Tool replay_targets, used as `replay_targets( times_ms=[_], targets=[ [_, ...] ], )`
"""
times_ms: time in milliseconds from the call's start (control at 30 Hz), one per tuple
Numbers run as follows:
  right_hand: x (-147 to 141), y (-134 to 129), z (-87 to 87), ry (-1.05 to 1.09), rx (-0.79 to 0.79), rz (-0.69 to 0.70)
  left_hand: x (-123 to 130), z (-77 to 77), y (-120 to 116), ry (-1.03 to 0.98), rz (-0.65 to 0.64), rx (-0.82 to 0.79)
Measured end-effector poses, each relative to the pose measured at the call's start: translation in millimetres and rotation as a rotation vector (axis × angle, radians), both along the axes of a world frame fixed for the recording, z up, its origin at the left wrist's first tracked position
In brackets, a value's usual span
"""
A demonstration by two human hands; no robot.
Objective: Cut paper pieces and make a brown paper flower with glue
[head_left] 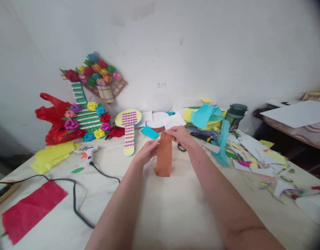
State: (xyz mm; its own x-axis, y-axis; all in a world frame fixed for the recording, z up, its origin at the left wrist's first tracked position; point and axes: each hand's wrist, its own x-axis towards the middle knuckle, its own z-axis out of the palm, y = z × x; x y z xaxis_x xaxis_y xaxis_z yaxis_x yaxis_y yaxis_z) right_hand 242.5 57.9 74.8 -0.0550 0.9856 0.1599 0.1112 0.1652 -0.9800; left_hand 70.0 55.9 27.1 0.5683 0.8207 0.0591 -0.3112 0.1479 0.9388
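Observation:
A strip of brown-orange crepe paper (164, 156) hangs upright between my hands above the table's middle. My right hand (179, 134) pinches its top edge. At its left edge, my left hand (148, 151) grips the paper with fingers closed. The strip's lower left corner curls a little. Just behind my hands lies a small folded piece of blue paper (149, 132). A black scissors handle (181, 147) shows partly beneath my right hand. To the left stands a yellow guitar-like paper cutout (129, 137) with purple strips.
A hot glue gun (90, 154) lies at left, its black cord (75, 198) running across the table. Pink-red crepe paper (33, 210) is at front left. A dark green bottle (235, 116) and paper scraps (256, 152) crowd the right. A flower-decorated green guitar shape (87, 118) leans at the wall.

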Motion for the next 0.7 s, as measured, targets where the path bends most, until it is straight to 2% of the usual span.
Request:
replay_targets(
  times_ms=[233,400,500,600,700],
  targets=[
    [-24,-5,-10.4,0.007,-0.044,0.201,-6,3.9,-10,0.037,0.023,0.019],
    [-39,-7,-20.9,0.063,-0.098,0.227,-16,5.5,-19,0.038,0.123,-0.036],
    [-45,-7,-27.0,0.076,-0.076,0.235,-26,1.7,-22,0.067,0.145,-0.049],
    [-45,-2,-35.8,-0.072,-0.005,0.173,-35,-8.2,-22,0.049,0.198,-0.06],
    [-40,5,-45.4,-0.409,0.084,0.049,-43,-18.7,-18,-0.032,0.287,-0.113]
  ],
)
